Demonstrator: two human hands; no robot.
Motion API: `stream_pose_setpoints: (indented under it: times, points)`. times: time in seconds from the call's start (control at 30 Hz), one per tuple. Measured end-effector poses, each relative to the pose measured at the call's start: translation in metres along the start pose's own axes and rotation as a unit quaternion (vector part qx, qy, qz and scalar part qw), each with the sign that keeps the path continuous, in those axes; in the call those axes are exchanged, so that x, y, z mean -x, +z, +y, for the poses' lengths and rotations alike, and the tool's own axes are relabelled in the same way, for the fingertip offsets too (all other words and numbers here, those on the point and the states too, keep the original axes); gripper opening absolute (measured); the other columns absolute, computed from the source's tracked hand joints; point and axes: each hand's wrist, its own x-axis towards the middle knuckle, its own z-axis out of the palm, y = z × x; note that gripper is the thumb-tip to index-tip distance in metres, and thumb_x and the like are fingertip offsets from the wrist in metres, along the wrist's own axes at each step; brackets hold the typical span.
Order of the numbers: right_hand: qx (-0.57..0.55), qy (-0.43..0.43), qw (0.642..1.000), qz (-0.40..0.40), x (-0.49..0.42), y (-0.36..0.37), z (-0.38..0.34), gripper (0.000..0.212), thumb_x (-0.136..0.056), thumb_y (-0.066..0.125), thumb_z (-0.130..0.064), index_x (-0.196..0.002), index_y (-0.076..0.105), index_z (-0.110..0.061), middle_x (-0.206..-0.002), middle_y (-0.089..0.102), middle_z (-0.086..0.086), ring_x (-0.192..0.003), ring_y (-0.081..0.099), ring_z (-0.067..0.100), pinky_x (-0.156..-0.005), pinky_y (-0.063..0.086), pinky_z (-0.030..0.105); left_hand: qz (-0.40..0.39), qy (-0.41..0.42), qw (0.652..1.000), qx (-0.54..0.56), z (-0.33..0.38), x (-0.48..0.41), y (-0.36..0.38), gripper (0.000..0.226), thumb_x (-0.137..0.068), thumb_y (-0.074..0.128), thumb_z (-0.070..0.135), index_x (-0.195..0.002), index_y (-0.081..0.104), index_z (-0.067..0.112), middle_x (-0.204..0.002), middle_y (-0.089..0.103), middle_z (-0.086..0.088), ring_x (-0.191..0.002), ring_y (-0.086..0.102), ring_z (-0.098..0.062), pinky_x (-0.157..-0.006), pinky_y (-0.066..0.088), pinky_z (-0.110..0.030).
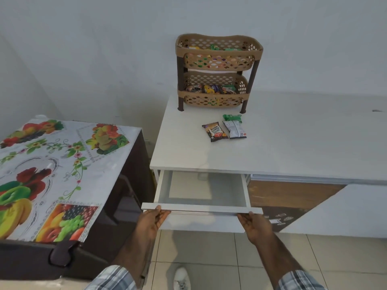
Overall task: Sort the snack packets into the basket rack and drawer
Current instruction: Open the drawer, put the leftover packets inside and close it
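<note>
Head view looks down on a white drawer (pixel 202 192) pulled out from under the white counter (pixel 293 147), its inside bare and its side walls clear of the frame. The left hand (pixel 151 219) grips the left end of the drawer front, fingers curled over the top edge; the right hand (pixel 254 226) grips the right end in like manner. Just left of the drawer stands a dark cabinet under a fruit-print cloth (pixel 52 174), with only a narrow gap between them. To the right, a wooden panel and a white door leaf sit close to the drawer's side. On the counter, near its middle, lie three snack packets: a dark peanut packet (pixel 214 131), a white packet (pixel 234 129) just beside it, and a green packet (pixel 232 117) touching the white one's far end. Behind them, against the pale wall, stands the two-tier tan basket rack (pixel 218 70), both tiers holding packets. Tiled floor (pixel 209 248) lies open below.
</note>
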Motion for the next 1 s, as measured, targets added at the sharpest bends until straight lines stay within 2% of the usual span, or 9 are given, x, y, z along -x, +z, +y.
stream_pose_setpoints:
  times: [0.07,0.17,0.3,0.4,0.53,0.63,0.7,0.8,1.0]
  points:
    - [0.004,-0.006,1.0,-0.012,0.009,-0.009,0.004,0.033,-0.108,0.032,0.002,-0.135,0.044,0.017,-0.099,0.059,0.029,-0.086,0.06,0.037,-0.112,0.04,0.05,0.012,-0.007,1.0,-0.009,-0.004,0.011,-0.005,0.014,-0.101,0.052,-0.004,-0.109,0.057,-0.014,-0.106,0.061,-0.033,-0.082,0.067,-0.034,-0.069,0.059,-0.039]
    - [-0.005,0.0,0.999,-0.035,0.021,-0.026,0.011,0.027,-0.108,0.031,0.003,-0.126,0.05,0.012,-0.115,0.06,0.03,-0.088,0.062,0.038,-0.109,0.044,0.05,0.013,-0.025,0.999,-0.02,-0.011,0.029,-0.016,0.011,-0.101,0.052,-0.003,-0.1,0.057,-0.013,-0.104,0.062,-0.032,-0.087,0.065,-0.036,-0.069,0.059,-0.04]
    - [-0.035,0.013,0.998,-0.056,0.033,-0.043,0.018,0.029,-0.108,0.028,0.004,-0.097,0.053,0.011,-0.081,0.068,0.024,-0.064,0.071,0.032,-0.088,0.059,0.045,0.013,-0.029,0.999,-0.021,-0.017,0.045,-0.029,0.012,-0.101,0.052,-0.003,-0.101,0.057,-0.014,-0.1,0.064,-0.032,-0.078,0.07,-0.035,-0.061,0.062,-0.037]
    - [-0.044,0.025,0.997,-0.052,0.041,-0.051,0.021,0.027,-0.106,0.026,0.008,-0.099,0.052,0.009,-0.079,0.066,0.027,-0.073,0.066,0.037,-0.06,0.062,0.04,0.01,-0.023,0.999,-0.026,-0.022,0.053,-0.036,0.012,-0.101,0.054,-0.003,-0.102,0.056,-0.015,-0.097,0.065,-0.032,-0.059,0.074,-0.03,-0.061,0.063,-0.037]
    - [-0.031,0.023,0.997,-0.071,0.047,-0.061,0.025,0.027,-0.105,0.029,0.011,-0.091,0.052,0.01,-0.092,0.064,0.03,-0.085,0.061,0.039,-0.099,0.053,0.05,0.003,-0.019,0.998,-0.056,-0.026,0.063,-0.043,0.017,-0.101,0.053,-0.002,-0.111,0.056,-0.016,-0.094,0.065,-0.03,-0.074,0.071,-0.033,-0.059,0.062,-0.034]
    - [0.014,0.025,0.998,-0.062,0.05,-0.071,0.025,0.016,-0.104,0.042,0.005,-0.098,0.056,0.011,-0.096,0.064,0.03,-0.087,0.064,0.041,-0.083,0.062,0.048,0.028,-0.005,0.99,-0.139,-0.028,0.068,-0.049,0.024,-0.104,0.054,0.011,-0.11,0.059,-0.011,-0.088,0.064,-0.023,-0.075,0.063,-0.033,-0.051,0.06,-0.033]
    - [0.065,-0.006,0.998,-0.021,0.048,-0.08,0.023,0.015,-0.103,0.053,-0.005,-0.097,0.058,0.007,-0.088,0.063,0.024,-0.075,0.063,0.036,-0.074,0.062,0.045,0.108,0.048,0.953,-0.281,-0.027,0.069,-0.06,0.038,-0.106,0.052,0.025,-0.106,0.063,-0.011,-0.089,0.066,-0.026,-0.076,0.066,-0.037,-0.064,0.061,-0.041]
    - [0.223,-0.12,0.962,0.103,0.04,-0.099,0.01,0.02,-0.097,0.057,-0.012,-0.091,0.065,0.005,-0.079,0.063,0.02,-0.069,0.061,0.035,-0.066,0.054,0.042,0.246,0.21,0.814,-0.483,-0.018,0.066,-0.071,0.039,-0.104,0.048,0.025,-0.099,0.065,-0.01,-0.101,0.066,-0.034,-0.089,0.065,-0.046,-0.078,0.053,-0.048]
    - [0.424,-0.293,0.847,0.132,0.043,-0.08,-0.024,0.026,-0.096,0.047,-0.007,-0.073,0.061,-0.009,-0.073,0.065,0.01,-0.067,0.061,0.025,-0.064,0.052,0.036,0.138,0.415,0.695,-0.571,0.015,0.045,-0.02,0.032,-0.1,0.054,0.022,-0.127,0.059,0.005,-0.136,0.056,-0.017,-0.128,0.051,-0.035,-0.108,0.043,-0.051]
